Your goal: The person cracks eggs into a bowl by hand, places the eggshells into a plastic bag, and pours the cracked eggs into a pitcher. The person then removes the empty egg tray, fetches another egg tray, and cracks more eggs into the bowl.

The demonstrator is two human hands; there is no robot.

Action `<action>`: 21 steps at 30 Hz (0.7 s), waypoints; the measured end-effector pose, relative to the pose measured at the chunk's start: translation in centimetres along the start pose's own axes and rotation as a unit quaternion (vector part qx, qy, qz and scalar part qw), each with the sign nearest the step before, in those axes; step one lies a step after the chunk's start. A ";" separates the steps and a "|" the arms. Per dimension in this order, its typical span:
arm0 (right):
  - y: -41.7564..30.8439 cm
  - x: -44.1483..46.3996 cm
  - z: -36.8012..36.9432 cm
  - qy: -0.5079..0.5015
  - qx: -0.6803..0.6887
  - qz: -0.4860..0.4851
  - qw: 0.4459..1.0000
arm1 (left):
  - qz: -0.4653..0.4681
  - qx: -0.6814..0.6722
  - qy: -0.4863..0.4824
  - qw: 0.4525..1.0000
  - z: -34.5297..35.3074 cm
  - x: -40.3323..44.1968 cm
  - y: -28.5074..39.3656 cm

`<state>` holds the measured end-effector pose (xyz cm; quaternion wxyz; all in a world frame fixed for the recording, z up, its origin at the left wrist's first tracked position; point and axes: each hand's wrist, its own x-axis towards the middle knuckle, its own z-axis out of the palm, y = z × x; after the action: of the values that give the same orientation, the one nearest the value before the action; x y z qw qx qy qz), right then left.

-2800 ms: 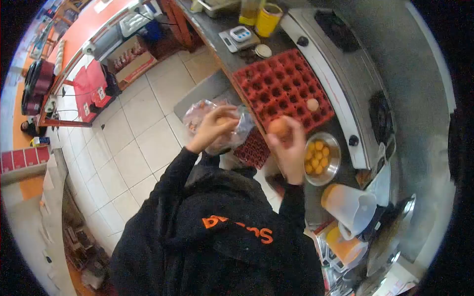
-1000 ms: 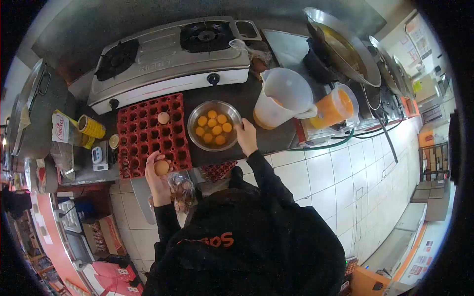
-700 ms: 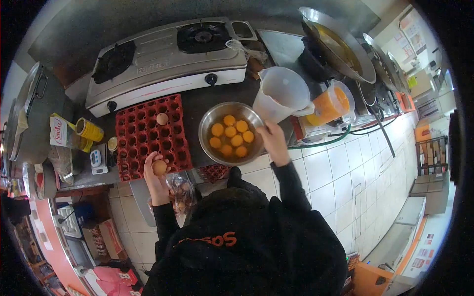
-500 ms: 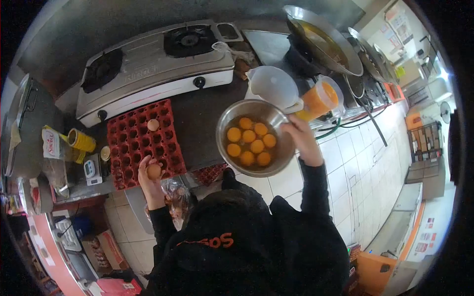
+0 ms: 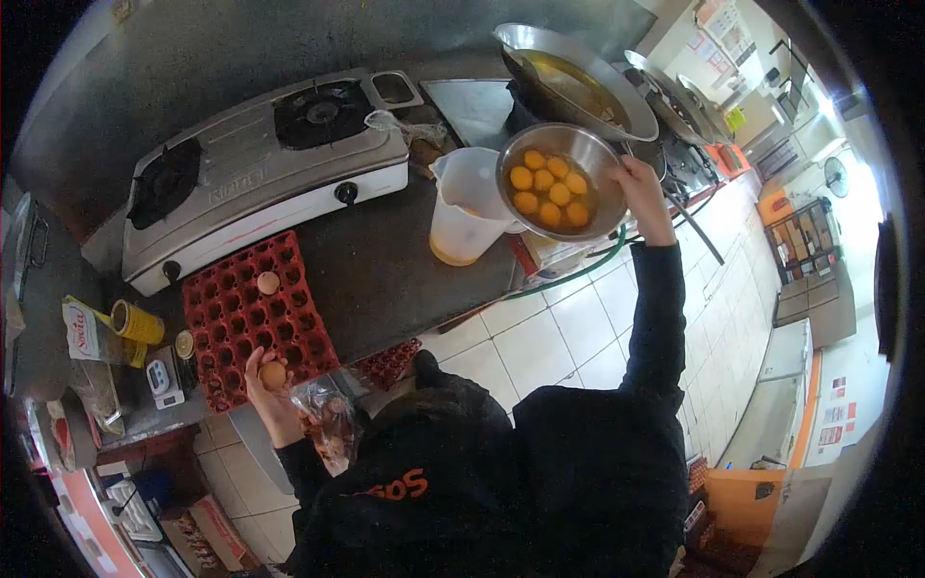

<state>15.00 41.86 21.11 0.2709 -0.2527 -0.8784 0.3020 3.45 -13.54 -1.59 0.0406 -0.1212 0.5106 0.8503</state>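
My right hand grips the rim of a steel mixing bowl, which is tilted and holds several raw egg yolks in clear white. The bowl is in the air beside a translucent plastic pitcher, whose right side it partly covers. There is a little yellowish liquid at the pitcher's bottom. In my left hand is a brown egg, close to the near edge of a red egg tray. One more egg sits in that tray; the other visible cups hold none.
A two-burner gas stove stands at the back left. Behind the bowl is a wide wok of oil. A yellow can and a small scale lie left of the tray. Below the counter edge hangs a clear plastic bag.
My right hand has carried the bowl right and up, past the pitcher, and it now hides the orange-filled container. The camera view has shifted. My left hand still holds the egg by the tray.
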 end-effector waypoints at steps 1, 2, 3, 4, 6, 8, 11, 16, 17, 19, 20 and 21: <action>-0.2 0.5 0.1 -0.002 -0.022 0.022 1.000 | -0.001 0.010 0.013 1.000 0.2 -0.1 0.1; -0.4 0.9 0.2 -0.004 -0.043 0.044 0.998 | -0.004 0.010 0.020 1.000 0.3 -0.1 0.2; -0.5 1.3 0.2 -0.006 -0.064 0.066 0.996 | -0.007 0.010 0.028 1.000 0.3 -0.1 0.2; -0.2 1.8 0.3 0.007 -0.081 0.040 0.996 | -0.009 0.011 0.037 0.999 0.1 0.0 0.2; 0.7 2.7 0.7 0.032 -0.115 -0.012 0.993 | -0.002 0.002 0.022 1.000 -0.5 0.2 -0.1; 0.6 3.2 0.8 0.034 -0.147 -0.026 0.988 | 0.001 -0.001 0.020 1.000 -0.8 0.4 -0.3; -0.3 4.0 0.9 0.017 -0.199 -0.022 0.980 | -0.002 0.005 0.031 1.000 -1.1 0.2 -0.3; -1.0 5.0 0.8 0.005 -0.195 -0.015 0.981 | 0.001 0.002 0.022 1.000 -1.3 0.3 -0.5; -0.7 5.5 0.7 0.005 -0.203 -0.023 0.979 | 0.006 0.001 0.023 1.000 -1.3 0.3 -0.4; -0.6 6.1 0.8 0.012 -0.217 -0.049 0.975 | 0.014 -0.002 0.023 1.000 -1.1 0.0 -0.3; -0.7 6.3 0.9 0.020 -0.223 -0.066 0.972 | 0.010 -0.002 0.030 1.000 -1.1 0.0 -0.2; -0.9 6.5 0.9 0.028 -0.229 -0.083 0.969 | 0.006 -0.001 0.036 0.999 -1.1 0.1 -0.2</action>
<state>9.46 44.79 23.18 0.2545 -0.2424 -0.9342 0.0615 3.59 -14.43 -2.25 0.0168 -0.1482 0.5113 0.8464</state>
